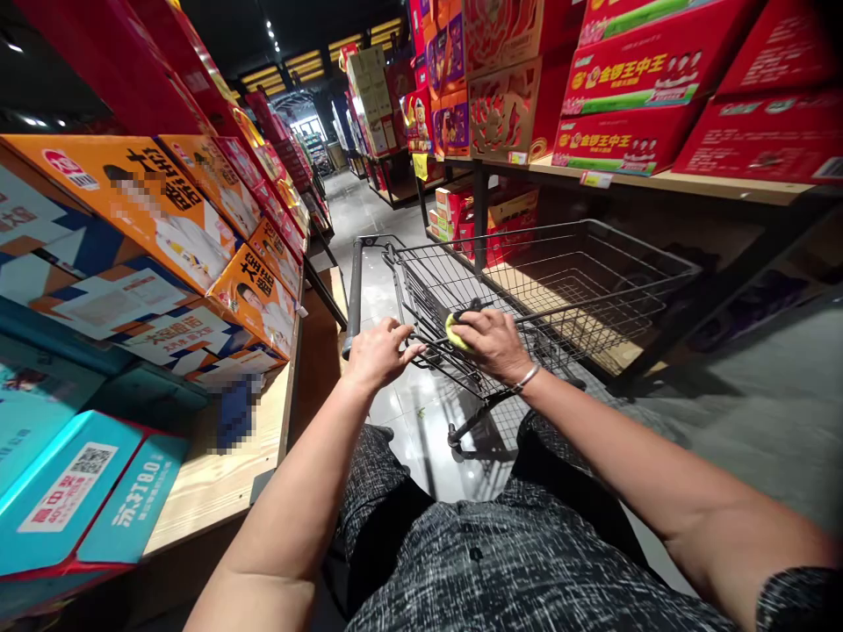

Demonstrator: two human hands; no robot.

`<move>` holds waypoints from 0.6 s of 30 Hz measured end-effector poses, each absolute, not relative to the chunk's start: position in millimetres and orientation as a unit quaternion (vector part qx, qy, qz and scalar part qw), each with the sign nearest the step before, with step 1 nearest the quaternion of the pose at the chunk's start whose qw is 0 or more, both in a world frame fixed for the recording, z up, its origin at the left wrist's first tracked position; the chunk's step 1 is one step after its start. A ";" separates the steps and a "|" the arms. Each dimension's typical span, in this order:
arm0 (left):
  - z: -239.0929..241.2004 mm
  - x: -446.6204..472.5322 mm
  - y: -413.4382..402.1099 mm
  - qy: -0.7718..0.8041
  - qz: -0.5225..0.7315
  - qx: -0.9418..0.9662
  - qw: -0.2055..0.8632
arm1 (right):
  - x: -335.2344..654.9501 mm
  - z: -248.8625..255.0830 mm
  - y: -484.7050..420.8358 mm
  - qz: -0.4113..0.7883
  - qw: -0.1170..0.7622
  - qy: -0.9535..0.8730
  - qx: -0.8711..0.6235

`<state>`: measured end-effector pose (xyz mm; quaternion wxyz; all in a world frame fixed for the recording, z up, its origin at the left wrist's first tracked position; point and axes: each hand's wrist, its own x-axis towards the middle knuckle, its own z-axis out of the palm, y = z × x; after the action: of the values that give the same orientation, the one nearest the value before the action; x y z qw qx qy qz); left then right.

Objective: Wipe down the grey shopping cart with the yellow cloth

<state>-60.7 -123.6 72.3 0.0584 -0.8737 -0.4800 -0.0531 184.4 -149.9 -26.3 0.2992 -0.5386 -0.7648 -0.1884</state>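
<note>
Right hand: the right hand (491, 347) is closed around a folded cloth (453, 332), fingers bent over it, a bracelet (527, 378) at the wrist.
Cloth: yellow and dark, it sits under the fingers and juts out past their left side, at the cart's near top rail; how much of it lies inside the palm is hidden.
Left hand: the left hand (380, 353) lies at the near end of the handle (354, 298), thumb and fingers partly bent toward the side rail; whether they close around the metal, I cannot tell.
Cart: the wire shopping cart (593, 312) stands sideways in front of the person, handle at the left, basket reaching right; both hands are at its near side, the right farther along than the left.
Floor: shiny grey tiles (401, 399) lie under the cart.
Left shelf: orange boxes (254, 298) and teal boxes (132, 491) sit on a wooden shelf (198, 500).
Right shelf: red boxes (629, 145) are stacked behind the cart.
</note>
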 end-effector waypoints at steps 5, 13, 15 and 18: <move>75.0 -60.7 -114.6 -0.510 -0.037 -0.856 0.077 | 273.8 -33.0 -148.8 -0.168 0.243 -0.697 -0.654; 80.4 -77.8 -90.9 -0.527 -0.022 -0.847 0.069 | 273.0 -42.9 -128.5 -0.135 0.288 -0.608 -0.728; 82.5 -89.7 -85.0 -0.538 -0.022 -0.841 0.054 | 248.3 -42.6 -123.8 -0.125 0.305 -0.617 -0.715; 83.1 -112.6 -76.6 -0.546 -0.029 -0.836 0.054 | 213.9 -42.4 -117.3 -0.108 0.315 -0.650 -0.683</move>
<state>-112.6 -76.6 83.1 0.0540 -0.8357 -0.5457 -0.0292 213.9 -117.3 -42.4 0.3145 -0.6834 -0.6500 -0.1079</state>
